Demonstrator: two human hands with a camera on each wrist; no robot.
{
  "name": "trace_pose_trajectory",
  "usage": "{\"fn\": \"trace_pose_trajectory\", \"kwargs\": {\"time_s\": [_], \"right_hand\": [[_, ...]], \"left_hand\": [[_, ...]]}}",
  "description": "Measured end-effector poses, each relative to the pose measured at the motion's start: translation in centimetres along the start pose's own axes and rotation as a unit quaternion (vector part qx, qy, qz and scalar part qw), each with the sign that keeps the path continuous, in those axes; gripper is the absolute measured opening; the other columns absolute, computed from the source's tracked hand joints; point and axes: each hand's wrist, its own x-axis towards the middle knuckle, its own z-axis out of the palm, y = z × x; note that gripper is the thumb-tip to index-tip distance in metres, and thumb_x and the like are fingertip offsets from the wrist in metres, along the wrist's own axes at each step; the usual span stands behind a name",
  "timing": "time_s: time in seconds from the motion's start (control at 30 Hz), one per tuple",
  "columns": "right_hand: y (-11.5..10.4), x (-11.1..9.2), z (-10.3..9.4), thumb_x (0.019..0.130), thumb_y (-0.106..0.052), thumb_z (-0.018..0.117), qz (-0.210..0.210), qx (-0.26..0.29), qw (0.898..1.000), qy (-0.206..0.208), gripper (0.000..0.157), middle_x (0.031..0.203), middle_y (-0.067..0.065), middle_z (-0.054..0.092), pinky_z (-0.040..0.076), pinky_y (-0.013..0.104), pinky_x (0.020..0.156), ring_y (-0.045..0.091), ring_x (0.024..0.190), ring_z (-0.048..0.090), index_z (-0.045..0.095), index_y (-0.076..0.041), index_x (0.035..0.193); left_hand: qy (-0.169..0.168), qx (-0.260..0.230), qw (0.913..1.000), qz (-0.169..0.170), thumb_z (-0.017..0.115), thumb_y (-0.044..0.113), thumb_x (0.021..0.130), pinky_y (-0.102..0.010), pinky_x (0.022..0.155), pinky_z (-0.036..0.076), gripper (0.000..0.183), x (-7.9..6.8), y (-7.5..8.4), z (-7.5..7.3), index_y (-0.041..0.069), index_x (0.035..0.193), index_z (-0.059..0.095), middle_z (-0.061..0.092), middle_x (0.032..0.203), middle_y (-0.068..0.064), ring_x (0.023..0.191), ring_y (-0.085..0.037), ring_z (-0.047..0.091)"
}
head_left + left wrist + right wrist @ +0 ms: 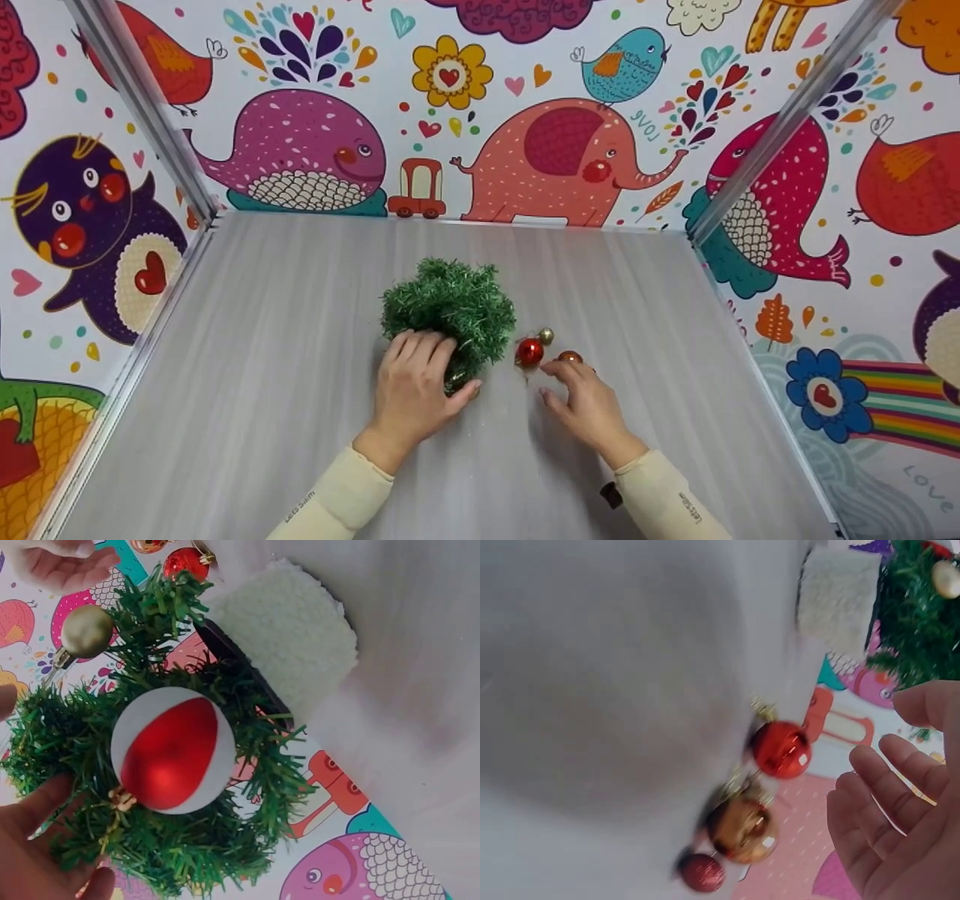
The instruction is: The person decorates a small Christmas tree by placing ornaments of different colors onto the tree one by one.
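Observation:
A small artificial Christmas tree point(457, 300) with green tinsel branches is gripped by my left hand point(416, 379), its fingers in among the branches. In the left wrist view, a red-and-white bauble point(172, 750) and a small gold bauble point(86, 630) hang on the tree. The tree's base is a pot point(289, 637) with a fluffy white covering and a dark rim. My right hand point(589, 405), fingers loosely bent and holding nothing, hovers beside the loose baubles. Among these are a shiny red bauble point(781, 748), an orange-gold bauble point(742, 831) and a small dark red one point(702, 872).
A small gold ball point(546, 335) lies just behind the red bauble on the grey wood-grain table point(285, 315). Printed cartoon-animal panels point(307, 150) stand behind and at both sides, with metal posts point(142, 105) at the back corners.

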Motion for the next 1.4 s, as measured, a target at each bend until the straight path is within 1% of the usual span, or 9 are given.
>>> {"fn": "trace_pose_trajectory", "kwargs": {"time_s": [0.17, 0.33, 0.43, 0.53, 0.63, 0.8, 0.9, 1.2, 1.4], "right_hand": [[1.6, -0.4, -0.4, 0.083, -0.019, 0.078, 0.039, 0.004, 0.999, -0.001, 0.036, 0.11, 0.002, 0.067, 0.054, 0.045, 0.08, 0.023, 0.101, 0.064, 0.068, -0.012, 0.117], [4.0, -0.9, -0.8, 0.082, -0.013, 0.078, 0.081, -0.001, 0.996, 0.023, 0.035, 0.108, 0.005, 0.067, 0.054, 0.044, 0.074, 0.024, 0.093, 0.065, 0.069, -0.01, 0.116], [5.5, -1.1, -0.7, 0.083, -0.014, 0.078, 0.12, -0.007, 0.992, 0.037, 0.033, 0.109, 0.005, 0.067, 0.053, 0.047, 0.073, 0.025, 0.095, 0.065, 0.069, -0.01, 0.115], [6.5, -1.4, -0.5, 0.083, -0.017, 0.077, 0.154, -0.019, 0.987, 0.031, 0.033, 0.11, 0.005, 0.066, 0.053, 0.047, 0.073, 0.025, 0.096, 0.065, 0.068, -0.01, 0.114], [7.3, -1.6, -0.1, 0.083, -0.02, 0.077, 0.173, -0.029, 0.984, 0.014, 0.034, 0.109, 0.005, 0.065, 0.053, 0.048, 0.073, 0.025, 0.097, 0.065, 0.068, -0.01, 0.114], [7.8, -1.6, 0.4, 0.081, -0.024, 0.08, 0.175, -0.033, 0.984, 0.007, 0.036, 0.106, 0.006, 0.064, 0.053, 0.049, 0.075, 0.025, 0.096, 0.066, 0.068, -0.01, 0.112], [7.9, -1.5, 0.7, 0.082, -0.024, 0.08, 0.171, -0.033, 0.985, 0.009, 0.036, 0.107, 0.007, 0.065, 0.053, 0.049, 0.078, 0.026, 0.096, 0.066, 0.068, -0.009, 0.112], [7.9, -1.2, 1.0, 0.083, -0.022, 0.079, 0.172, -0.052, 0.984, 0.007, 0.029, 0.103, 0.007, 0.066, 0.053, 0.048, 0.076, 0.027, 0.092, 0.066, 0.069, -0.009, 0.107], [7.9, -1.2, 1.2, 0.083, -0.02, 0.078, 0.173, -0.052, 0.983, 0.011, 0.026, 0.099, 0.006, 0.066, 0.053, 0.048, 0.072, 0.026, 0.088, 0.066, 0.069, -0.009, 0.105]], "left_hand": [[0.0, 0.001, 1.0, 0.003, 0.075, 0.053, 0.079, -0.047, 0.097, 0.045, 0.054, 0.0, 0.0, 0.0, 0.005, 0.104, 0.07, 0.069, 0.103, -0.011, 0.098, -0.03, 0.065], [-0.003, 0.0, 1.0, 0.004, 0.075, 0.049, 0.08, -0.046, 0.097, 0.045, 0.051, 0.0, -0.1, 0.0, 0.004, 0.103, 0.07, 0.069, 0.103, -0.011, 0.096, -0.03, 0.065], [-0.001, 0.002, 1.0, 0.005, 0.076, 0.049, 0.079, -0.047, 0.097, 0.046, 0.05, -0.1, -0.2, 0.0, 0.004, 0.103, 0.07, 0.069, 0.102, -0.011, 0.096, -0.03, 0.065], [0.0, 0.004, 1.0, 0.005, 0.076, 0.048, 0.078, -0.047, 0.096, 0.046, 0.05, -0.1, -0.3, 0.0, 0.004, 0.102, 0.07, 0.069, 0.101, -0.011, 0.095, -0.03, 0.065], [-0.004, 0.006, 1.0, 0.002, 0.075, 0.048, 0.078, -0.047, 0.096, 0.046, 0.049, -0.1, -0.2, 0.0, 0.005, 0.101, 0.07, 0.069, 0.1, -0.011, 0.095, -0.03, 0.064], [-0.017, 0.011, 0.9998, -0.006, 0.074, 0.054, 0.079, -0.047, 0.096, 0.045, 0.053, 0.0, 0.1, -0.2, 0.006, 0.102, 0.07, 0.069, 0.101, -0.01, 0.096, -0.029, 0.064], [-0.015, 0.014, 0.9998, -0.007, 0.075, 0.056, 0.078, -0.047, 0.096, 0.046, 0.055, 0.0, 0.1, -0.1, 0.006, 0.101, 0.07, 0.069, 0.101, -0.01, 0.096, -0.03, 0.065], [0.001, -0.006, 1.0, 0.005, 0.077, 0.049, 0.078, -0.047, 0.096, 0.046, 0.047, -0.2, -0.1, 0.1, 0.006, 0.097, 0.07, 0.067, 0.097, -0.01, 0.092, -0.03, 0.064], [-0.006, -0.01, 0.9997, 0.02, 0.079, 0.045, 0.076, -0.048, 0.097, 0.045, 0.045, -0.4, -0.5, -0.1, 0.006, 0.096, 0.069, 0.067, 0.095, -0.01, 0.092, -0.031, 0.063]]}}
